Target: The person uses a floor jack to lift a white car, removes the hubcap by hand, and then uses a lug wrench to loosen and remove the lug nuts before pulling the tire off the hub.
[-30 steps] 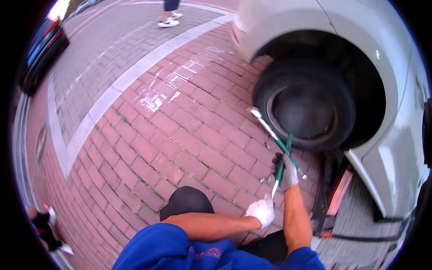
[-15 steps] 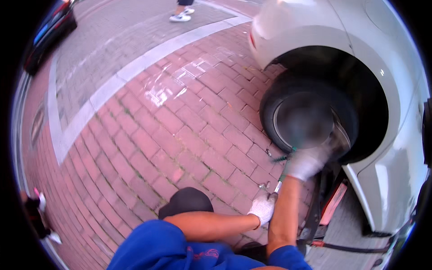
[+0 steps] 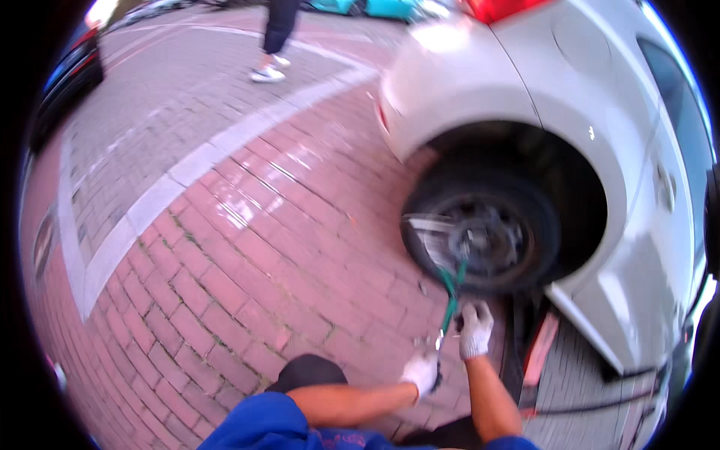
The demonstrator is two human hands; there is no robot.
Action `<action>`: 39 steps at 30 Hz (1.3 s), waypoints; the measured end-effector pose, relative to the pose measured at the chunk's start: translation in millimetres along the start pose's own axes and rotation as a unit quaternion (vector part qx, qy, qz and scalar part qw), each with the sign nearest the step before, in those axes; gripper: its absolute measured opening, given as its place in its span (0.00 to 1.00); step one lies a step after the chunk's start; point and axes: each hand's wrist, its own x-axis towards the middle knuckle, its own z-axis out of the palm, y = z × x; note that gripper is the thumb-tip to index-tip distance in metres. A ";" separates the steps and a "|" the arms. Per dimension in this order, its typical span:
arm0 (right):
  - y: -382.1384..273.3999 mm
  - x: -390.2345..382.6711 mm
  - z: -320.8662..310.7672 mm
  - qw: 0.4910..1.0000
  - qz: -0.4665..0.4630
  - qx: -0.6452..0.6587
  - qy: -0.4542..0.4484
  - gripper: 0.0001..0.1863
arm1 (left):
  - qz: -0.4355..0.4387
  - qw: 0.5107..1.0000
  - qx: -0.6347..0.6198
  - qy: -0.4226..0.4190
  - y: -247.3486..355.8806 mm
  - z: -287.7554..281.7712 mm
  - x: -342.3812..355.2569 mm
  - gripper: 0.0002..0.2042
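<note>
A dark tire with a steel rim [image 3: 517, 247] sits in the wheel arch of a white car [image 3: 465, 79]. My left hand [image 3: 422, 373], in a white glove with dark fingertips, is closed round the silver end of a long green-and-silver tool [image 3: 451, 309]. The tool's exact kind does not show. Its green far part branches near the tire's lower edge, and one branch overlaps the rim. Just right of the tool is my right hand [image 3: 475, 330], gloved too, apart from the tire. Its fingers are loosely bent and apart, with nothing visible in them.
A red and black jack-like frame [image 3: 541, 349] stands by the car's side, right of my right arm. A dark hose [image 3: 592, 405] runs off rightward. Red brick paving [image 3: 300, 247] spreads left. A person's legs [image 3: 277, 37] and a dark car [image 3: 71, 86] are farther off.
My right hand has drawn back from the tire toward me. The rim, earlier a round smear, shows more detail. The tool's green end now overlaps the rim. The view has shifted, showing more car.
</note>
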 end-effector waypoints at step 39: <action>12.9 74.0 48.5 0.689 -0.223 -0.656 -0.212 0.15 | -0.040 0.999 0.018 -0.019 19.4 19.5 -31.5 0.11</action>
